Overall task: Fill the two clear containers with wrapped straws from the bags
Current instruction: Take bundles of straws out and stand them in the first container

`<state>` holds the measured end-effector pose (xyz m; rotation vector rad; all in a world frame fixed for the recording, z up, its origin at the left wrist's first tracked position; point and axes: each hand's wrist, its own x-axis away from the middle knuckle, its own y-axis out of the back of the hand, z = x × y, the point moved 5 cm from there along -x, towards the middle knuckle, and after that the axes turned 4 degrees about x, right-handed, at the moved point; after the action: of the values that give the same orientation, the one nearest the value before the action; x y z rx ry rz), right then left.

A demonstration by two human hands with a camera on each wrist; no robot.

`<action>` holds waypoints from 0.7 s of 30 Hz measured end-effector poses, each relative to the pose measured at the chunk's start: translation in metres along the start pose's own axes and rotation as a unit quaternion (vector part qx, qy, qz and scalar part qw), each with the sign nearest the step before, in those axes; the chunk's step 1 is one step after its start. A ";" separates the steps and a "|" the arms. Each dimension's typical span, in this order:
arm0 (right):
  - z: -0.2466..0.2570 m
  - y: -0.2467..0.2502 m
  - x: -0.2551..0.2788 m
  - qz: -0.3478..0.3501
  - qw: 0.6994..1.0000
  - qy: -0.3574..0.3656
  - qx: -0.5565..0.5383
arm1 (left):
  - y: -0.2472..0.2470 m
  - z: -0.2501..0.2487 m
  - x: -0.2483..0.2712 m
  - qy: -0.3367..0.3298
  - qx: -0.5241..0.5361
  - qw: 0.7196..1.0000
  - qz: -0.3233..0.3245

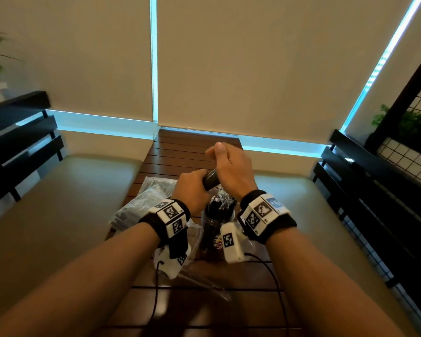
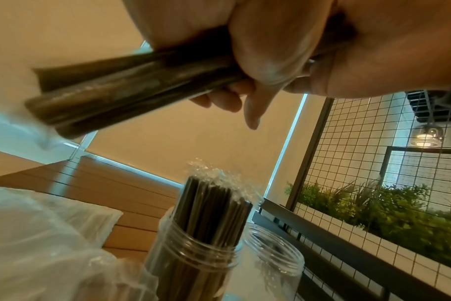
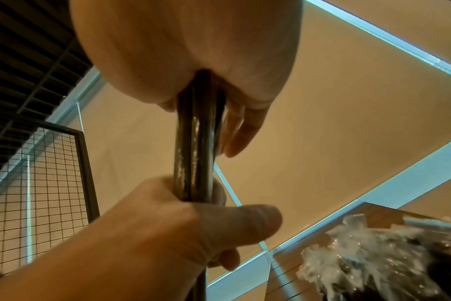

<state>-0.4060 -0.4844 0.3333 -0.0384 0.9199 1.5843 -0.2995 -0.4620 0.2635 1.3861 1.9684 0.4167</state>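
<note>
- Straws (image 1: 211, 181), dark and wrapped, make a small bundle raised above the slatted wooden table (image 1: 180, 152), gripped at both ends.
- Bags (image 1: 141, 203) of more straws lie on the table's left side.
- Nearer clear container (image 2: 193, 262) stands packed with upright straws; the second container (image 2: 276, 258) sits just beside it.
- Left hand (image 1: 192, 188) is curled round one end of the bundle.
- Right hand (image 1: 231, 164) clasps the other end.

A dark bundle of wrapped straws (image 2: 131, 89) hangs above two clear jars, one (image 2: 193, 262) packed, one (image 2: 278, 258) empty.
</note>
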 end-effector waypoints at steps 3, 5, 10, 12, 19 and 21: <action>-0.012 0.007 0.006 -0.040 0.994 -0.031 -0.099 | 0.003 -0.009 -0.004 -0.001 0.051 0.998 -0.030; -0.020 0.000 0.010 -0.007 0.991 -0.054 -0.121 | 0.001 -0.021 -0.009 -0.010 0.040 0.999 -0.029; -0.047 0.015 0.007 -0.116 0.986 -0.106 -0.062 | -0.027 -0.012 -0.007 -0.013 -0.012 0.989 0.146; -0.062 0.025 0.003 -0.126 0.979 -0.148 -0.058 | -0.037 0.015 0.001 0.009 -0.079 0.978 0.194; -0.093 0.026 0.000 -0.125 0.967 -0.220 -0.026 | -0.066 0.059 0.020 0.019 -0.216 0.933 0.288; -0.099 0.023 -0.001 -0.135 0.963 -0.233 -0.023 | -0.069 0.060 0.016 0.008 -0.199 0.942 0.271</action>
<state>-0.4703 -0.5400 0.2786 0.1654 0.4848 1.2808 -0.3096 -0.4806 0.1728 1.6303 1.3788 1.0183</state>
